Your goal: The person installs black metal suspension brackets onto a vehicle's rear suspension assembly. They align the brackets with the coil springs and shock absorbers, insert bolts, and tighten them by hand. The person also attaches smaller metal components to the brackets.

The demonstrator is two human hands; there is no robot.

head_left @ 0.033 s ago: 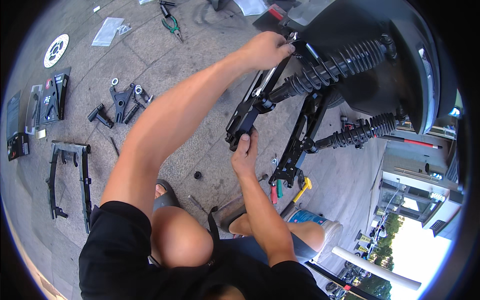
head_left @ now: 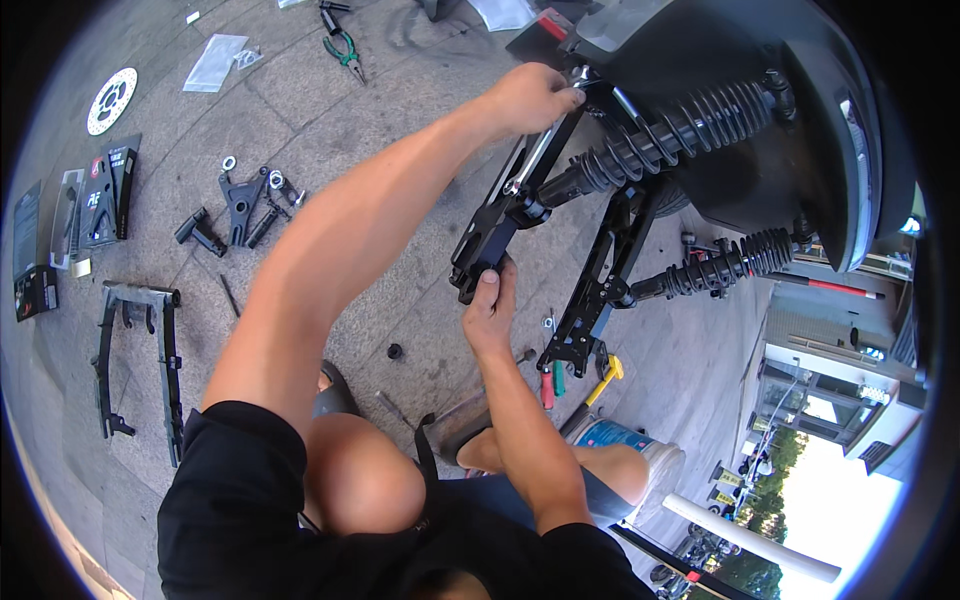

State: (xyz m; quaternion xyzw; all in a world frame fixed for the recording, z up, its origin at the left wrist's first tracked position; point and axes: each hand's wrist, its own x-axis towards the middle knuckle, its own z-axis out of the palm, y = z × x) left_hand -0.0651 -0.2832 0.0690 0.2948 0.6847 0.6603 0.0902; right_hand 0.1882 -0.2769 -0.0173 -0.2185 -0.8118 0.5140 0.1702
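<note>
My left hand [head_left: 540, 98] is closed around the upper end of a long shiny wrench [head_left: 545, 145]. The wrench's lower end lies at the bolt joint where a black coil-spring shock absorber [head_left: 665, 135] meets a black swingarm [head_left: 488, 235]. My right hand [head_left: 490, 308] grips the near end of that swingarm, thumb on top; its other fingers are partly hidden. A second black arm of the same swingarm [head_left: 580, 315] stands to the right, joined to another shock absorber [head_left: 715, 268]. Both shocks run up to a dark vehicle body [head_left: 690, 50].
Green-handled pliers [head_left: 343, 52], a brake disc [head_left: 112, 101], metal brackets [head_left: 241, 205] and a worn black frame [head_left: 140, 295] lie on the paving. A yellow-and-black hammer [head_left: 603, 383] rests by a bucket [head_left: 655, 465] to the right of my legs.
My left hand and the upper end of the wrench have shifted very slightly left. My right hand stays in place.
</note>
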